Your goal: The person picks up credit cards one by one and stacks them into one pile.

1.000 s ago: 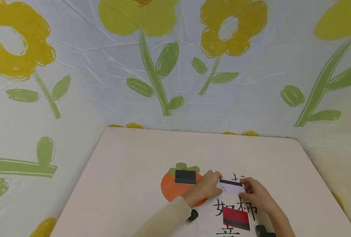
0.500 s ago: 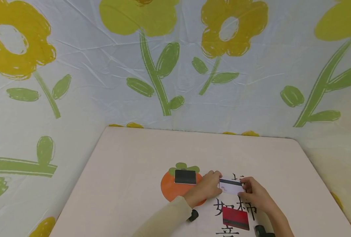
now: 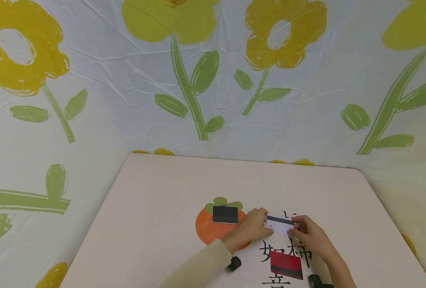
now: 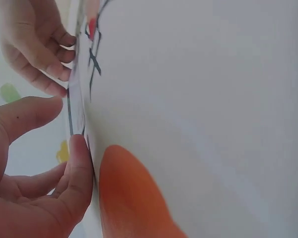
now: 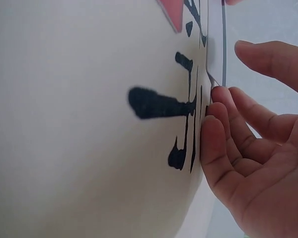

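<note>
A white card with a black stripe [image 3: 280,225] lies between my two hands. My left hand [image 3: 254,225] is at its left edge, its thumb tip overlapping the lower left corner in the head view. In the left wrist view, that thumb [image 4: 37,115] is raised apart from the fingers. My right hand [image 3: 311,236] meets the right edge. Its fingertips [image 5: 219,93] touch the card's end in the right wrist view, while the thumb stands off above. A red card [image 3: 286,265] with a dark stripe lies nearer me.
A dark card [image 3: 225,215] lies on the orange persimmon picture [image 3: 206,232] left of my hand. Black characters [image 3: 270,252] are printed on the pale table [image 3: 155,192]. Black wrist devices [image 3: 234,263] show near both wrists. A flowered cloth [image 3: 134,92] hangs behind.
Both thumbs have shifted slightly inward over the near corners of the white card. The card stays in nearly the same place, and the red and dark cards have not moved.
</note>
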Demonstrator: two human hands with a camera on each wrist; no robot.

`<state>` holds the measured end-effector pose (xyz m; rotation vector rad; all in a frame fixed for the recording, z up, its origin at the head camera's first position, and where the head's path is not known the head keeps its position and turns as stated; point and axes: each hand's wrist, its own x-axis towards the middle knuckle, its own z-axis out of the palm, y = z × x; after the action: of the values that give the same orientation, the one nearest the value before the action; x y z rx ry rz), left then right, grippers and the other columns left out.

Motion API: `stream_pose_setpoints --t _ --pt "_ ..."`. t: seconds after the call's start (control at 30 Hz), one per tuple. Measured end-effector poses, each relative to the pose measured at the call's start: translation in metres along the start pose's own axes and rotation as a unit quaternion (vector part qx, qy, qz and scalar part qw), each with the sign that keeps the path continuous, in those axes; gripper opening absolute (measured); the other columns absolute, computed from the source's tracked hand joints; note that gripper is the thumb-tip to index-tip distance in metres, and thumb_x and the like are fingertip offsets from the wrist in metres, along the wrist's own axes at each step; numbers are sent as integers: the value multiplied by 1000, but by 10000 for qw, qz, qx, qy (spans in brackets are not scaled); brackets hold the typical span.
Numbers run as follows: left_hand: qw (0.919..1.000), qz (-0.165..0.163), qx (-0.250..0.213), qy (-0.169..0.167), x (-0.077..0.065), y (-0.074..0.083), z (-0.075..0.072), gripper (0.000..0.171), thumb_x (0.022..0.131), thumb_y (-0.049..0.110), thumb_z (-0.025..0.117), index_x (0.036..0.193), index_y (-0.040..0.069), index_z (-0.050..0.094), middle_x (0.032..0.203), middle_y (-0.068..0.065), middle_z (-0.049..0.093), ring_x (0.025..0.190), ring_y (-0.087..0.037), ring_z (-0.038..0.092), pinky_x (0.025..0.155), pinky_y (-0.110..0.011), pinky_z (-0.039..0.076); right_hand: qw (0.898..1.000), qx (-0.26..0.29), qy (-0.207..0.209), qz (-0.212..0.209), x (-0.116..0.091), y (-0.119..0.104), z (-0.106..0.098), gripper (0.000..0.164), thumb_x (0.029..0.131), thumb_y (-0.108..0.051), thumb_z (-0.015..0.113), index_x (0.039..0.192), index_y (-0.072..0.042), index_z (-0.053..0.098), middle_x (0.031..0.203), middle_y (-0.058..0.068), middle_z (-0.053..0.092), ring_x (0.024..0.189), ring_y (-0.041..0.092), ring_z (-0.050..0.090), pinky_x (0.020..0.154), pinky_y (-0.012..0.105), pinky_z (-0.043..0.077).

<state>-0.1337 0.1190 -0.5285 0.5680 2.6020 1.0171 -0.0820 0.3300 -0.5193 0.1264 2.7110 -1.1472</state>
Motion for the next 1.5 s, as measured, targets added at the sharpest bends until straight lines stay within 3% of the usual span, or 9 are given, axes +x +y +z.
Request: stream_pose_setpoints --t 0.2,0.4,0.67,0.9,1.13,1.23,1.37,1.5 --pt "9975 -103 -692 127 -1 -1 -1 44 81 22 82 117 3 65 88 7 56 75 -3 49 69 -17 45 10000 56 78 -12 0 2 0 48 97 -20 68 133 6 52 109 13 62 101 30 62 80 37 52" --pt "9897 -425 -1365 57 -2 -3 -1 47 81 21 84 121 5 65 95 7 60 78 -1 53 72 -18 48 9992 382 68 82 0 2 2 49 99 -21 65 137 7 50 113 15 61 104 31 61 75 26 53" --pt "9810 -376 -1901 110 -5 -10 -9 49 82 19 83 125 4 64 101 5 63 84 -2 58 75 -21 50 9963 826 107 227 -1 -6 4 55 99 -28 65 140 4 48 115 16 58 103 28 60 76 25 53" --pt "9781 -318 -2053 145 -13 -22 -27 49 83 21 82 126 5 65 109 0 67 92 -6 63 79 -23 52 9924 1215 215 -4 0 -23 8 51 99 -26 65 138 3 51 112 16 61 98 25 63 79 23 53" --pt "9770 -244 -2105 226 -26 -41 -49 48 85 25 81 126 6 65 105 6 66 93 -7 64 80 -24 53 9870 1595 78 -191 4 -43 20 49 99 -24 66 138 3 52 114 17 60 100 26 65 82 26 55" --pt "9738 -220 -2248 249 -33 -52 -60 48 85 24 80 127 5 64 105 5 66 94 -8 66 80 -26 54 9852 1707 -1 -171 8 -53 27 49 98 -26 67 137 0 54 116 16 61 102 27 65 83 27 54" --pt "9608 -125 -2753 287 -41 -66 -73 50 85 18 79 127 -1 60 109 -5 66 94 -14 69 80 -29 56 9815 1904 -118 -176 15 -66 38 47 98 -26 67 137 -3 56 118 15 62 104 27 65 85 27 54" --pt "9619 -31 -2691 483 -49 -80 -86 47 85 18 78 125 -2 61 110 -9 66 94 -18 70 79 -31 56 9765 2125 -272 -250 20 -80 50 44 98 -23 66 136 -4 56 117 15 61 104 29 64 87 27 53"
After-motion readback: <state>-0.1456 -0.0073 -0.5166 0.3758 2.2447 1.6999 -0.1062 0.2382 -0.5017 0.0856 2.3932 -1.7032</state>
